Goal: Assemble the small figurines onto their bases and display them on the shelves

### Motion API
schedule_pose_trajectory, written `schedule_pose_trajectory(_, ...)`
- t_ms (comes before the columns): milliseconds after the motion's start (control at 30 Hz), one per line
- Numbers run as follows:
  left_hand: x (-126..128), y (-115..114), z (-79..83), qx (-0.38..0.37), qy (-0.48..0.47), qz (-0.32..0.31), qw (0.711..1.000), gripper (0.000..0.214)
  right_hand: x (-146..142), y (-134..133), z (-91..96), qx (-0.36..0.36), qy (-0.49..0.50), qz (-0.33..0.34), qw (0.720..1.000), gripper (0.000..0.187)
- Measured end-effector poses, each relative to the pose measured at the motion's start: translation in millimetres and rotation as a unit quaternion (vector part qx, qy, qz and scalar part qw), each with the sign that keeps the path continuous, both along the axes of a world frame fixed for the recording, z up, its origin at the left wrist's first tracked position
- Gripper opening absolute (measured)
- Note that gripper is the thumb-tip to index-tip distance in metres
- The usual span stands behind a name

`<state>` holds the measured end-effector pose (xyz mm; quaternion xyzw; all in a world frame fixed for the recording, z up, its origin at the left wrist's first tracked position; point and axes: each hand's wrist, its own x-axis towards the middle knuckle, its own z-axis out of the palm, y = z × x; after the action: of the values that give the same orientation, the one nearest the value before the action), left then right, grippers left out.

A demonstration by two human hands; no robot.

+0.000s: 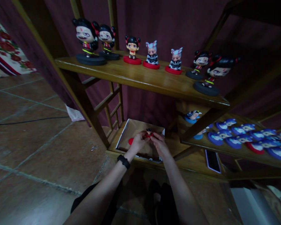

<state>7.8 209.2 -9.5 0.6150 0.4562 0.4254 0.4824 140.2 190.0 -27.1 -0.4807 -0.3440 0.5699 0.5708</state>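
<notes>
Both my hands reach down over an open cardboard box (123,137) on the bottom shelf. Between their fingertips sits a small figurine (149,132) with black hair and a red body. My left hand (138,142), with a black band on its wrist, pinches the figurine from the left. My right hand (158,143) grips it from the right. A red round base (130,141) lies in the box just left of my left hand.
The upper wooden shelf (140,78) carries several figurines on black and red bases. A lower right shelf (239,150) holds several blue bases and a blue figurine (192,116). A phone (212,161) lies flat by the box. Tiled floor (37,131) spreads to the left with a cable.
</notes>
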Motion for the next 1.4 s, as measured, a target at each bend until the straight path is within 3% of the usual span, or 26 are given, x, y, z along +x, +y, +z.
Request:
schedule_pose_trajectory(167, -1, -8, 7.8, 0.051, 0.163, 0.025, 0.985, 0.033, -1, -2, 9.4, -0.009, 0.061, 0.017, 0.998, 0.034)
schedule_pose_trajectory(400, 4, -16, 13.1, 0.093, 0.280, 0.019, 0.955, 0.036, -1, -4, 10.7, -0.009, 0.076, 0.011, 0.997, 0.030)
schedule_pose_trajectory(633, 7, -28, 14.7, 0.177, 0.384, 0.013, 0.906, 0.043, 2, -4, 6.1, -0.017, 0.074, -0.011, 0.997, 0.016)
schedule_pose_trajectory(800, 8, -30, 15.3, 0.244, 0.455, 0.004, 0.856, 0.044, 2, -4, 3.4, -0.023, 0.094, -0.014, 0.995, 0.015)
schedule_pose_trajectory(1033, 6, -30, 17.9, 0.297, 0.494, -0.020, 0.817, 0.047, 3, -3, 5.1, -0.016, 0.105, 0.003, 0.994, 0.029)
schedule_pose_trajectory(1400, 5, -31, 19.5, 0.299, 0.493, -0.022, 0.817, 0.053, 2, -5, 8.8, -0.003, 0.087, 0.012, 0.996, 0.030)
